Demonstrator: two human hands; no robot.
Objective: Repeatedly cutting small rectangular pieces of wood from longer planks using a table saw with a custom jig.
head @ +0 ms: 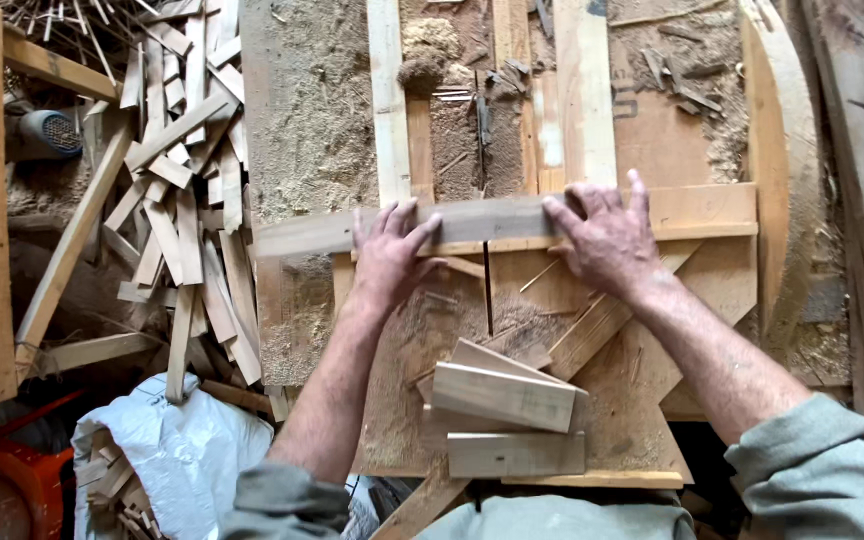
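A long grey weathered board (482,220) lies crosswise on a dusty saw table (402,400). My left hand (390,255) presses flat on the board's left part, fingers spread. My right hand (602,235) lies flat on its right part, fingers pointing away from me. A thin saw slot (488,290) runs in the table between the two hands. Both hands push down on the board rather than wrap around it.
Several short cut wood blocks (507,395) are stacked on the table near me. A heap of thin wood offcuts (182,210) lies at the left. A white sack (187,450) with scraps sits lower left. Sawdust (307,110) covers the far surface. A curved plank (787,160) stands right.
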